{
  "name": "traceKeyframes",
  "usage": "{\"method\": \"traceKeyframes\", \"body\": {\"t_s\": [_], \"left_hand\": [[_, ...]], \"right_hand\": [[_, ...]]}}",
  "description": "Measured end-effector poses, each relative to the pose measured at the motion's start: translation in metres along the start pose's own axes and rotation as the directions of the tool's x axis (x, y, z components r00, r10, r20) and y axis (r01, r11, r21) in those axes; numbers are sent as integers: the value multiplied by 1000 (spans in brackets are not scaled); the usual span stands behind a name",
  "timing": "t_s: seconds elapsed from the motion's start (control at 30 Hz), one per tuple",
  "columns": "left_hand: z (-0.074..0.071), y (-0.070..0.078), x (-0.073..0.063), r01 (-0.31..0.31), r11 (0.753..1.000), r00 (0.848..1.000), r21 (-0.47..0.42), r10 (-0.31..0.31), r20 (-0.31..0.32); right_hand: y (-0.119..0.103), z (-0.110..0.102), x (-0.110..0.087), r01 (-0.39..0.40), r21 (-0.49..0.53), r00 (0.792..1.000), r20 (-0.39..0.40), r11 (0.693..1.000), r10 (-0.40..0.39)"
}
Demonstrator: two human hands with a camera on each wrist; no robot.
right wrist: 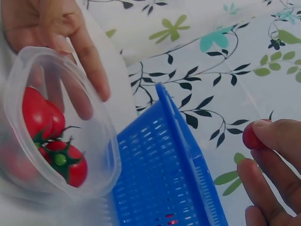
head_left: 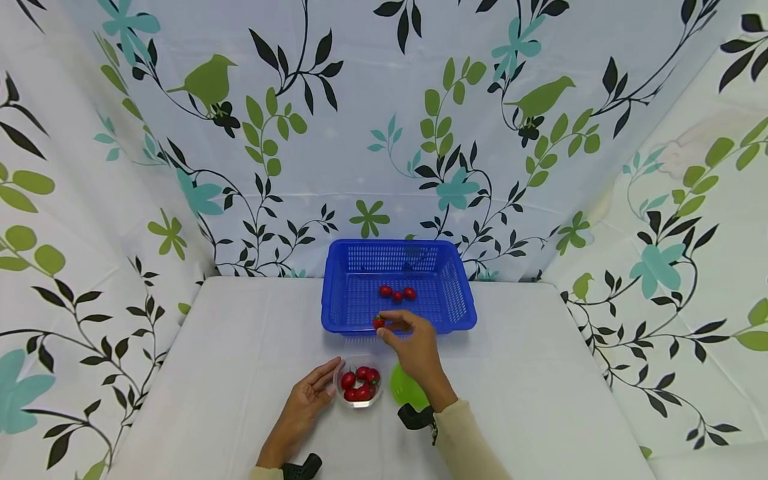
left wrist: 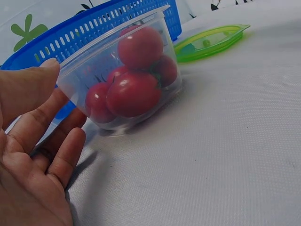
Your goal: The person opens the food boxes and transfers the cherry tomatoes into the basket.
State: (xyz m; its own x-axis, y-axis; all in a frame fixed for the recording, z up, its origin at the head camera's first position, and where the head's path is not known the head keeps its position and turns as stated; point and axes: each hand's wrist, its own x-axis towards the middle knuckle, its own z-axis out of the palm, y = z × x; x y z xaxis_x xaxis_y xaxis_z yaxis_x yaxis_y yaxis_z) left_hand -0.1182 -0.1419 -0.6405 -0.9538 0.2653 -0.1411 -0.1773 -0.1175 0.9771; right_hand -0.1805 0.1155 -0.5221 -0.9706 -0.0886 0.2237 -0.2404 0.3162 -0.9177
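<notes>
I am pinching a tomato [head_left: 379, 323] between the thumb and fingertips of my right grip [head_left: 417, 345], holding it over the near edge of the basket [head_left: 331, 293]. My left grip [head_left: 307, 399], fingers spread, is resting against the tub's [head_left: 359, 404] left side.

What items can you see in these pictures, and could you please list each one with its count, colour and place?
Rectangular perforated plastic basket: 1, blue, at the table's far side
Small round tomatoes: 3, red, in the basket
Clear plastic container: 1, colourless, nearer than the basket
Glossy tomatoes: at least five, red, in the container
Single small tomato: 1, red, in the right hand
Plastic lid: 1, translucent green, right of the container
Cloth-covered table: 1, white, beneath these
Printed fabric: sheets uncountable, white with green, teal, black, around the table
Wrist devices: 2, black, on the wrists
Sleeves: 2, beige, on the forearms
Left hand: 1, beside the container
Right hand: 1, over the basket's near edge
</notes>
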Motion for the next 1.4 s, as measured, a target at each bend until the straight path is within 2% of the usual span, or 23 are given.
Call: {"method": "traceKeyframes", "body": {"t_s": [0.2, 0.43, 0.73, 1.0, 1.4], "left_hand": [[-2, 1, 1, -16, 1000, 1000, 11, 16, 15], [-3, 1, 1, -38, 999, 999, 0, 38, 35], [-2, 2, 1, -36, 999, 999, 16, 35, 11], [-1, 1, 0, -31, 999, 999, 10, 31, 16], [0, 1, -1, -16, 1000, 1000, -3, 16, 13]], "right_hand": [[1, -7, 13, 35, 0, 999, -28, 999, -35], [-2, -14, 26, 28, -43, 998, -53, 999, -30], [-1, -19, 45, 20, -79, 998, -57, 997, -24], [1, -24, 56, 20, -32, 999, -41, 999, -22], [7, -26, 72, -77, -51, 997, -17, 996, 76]]}}
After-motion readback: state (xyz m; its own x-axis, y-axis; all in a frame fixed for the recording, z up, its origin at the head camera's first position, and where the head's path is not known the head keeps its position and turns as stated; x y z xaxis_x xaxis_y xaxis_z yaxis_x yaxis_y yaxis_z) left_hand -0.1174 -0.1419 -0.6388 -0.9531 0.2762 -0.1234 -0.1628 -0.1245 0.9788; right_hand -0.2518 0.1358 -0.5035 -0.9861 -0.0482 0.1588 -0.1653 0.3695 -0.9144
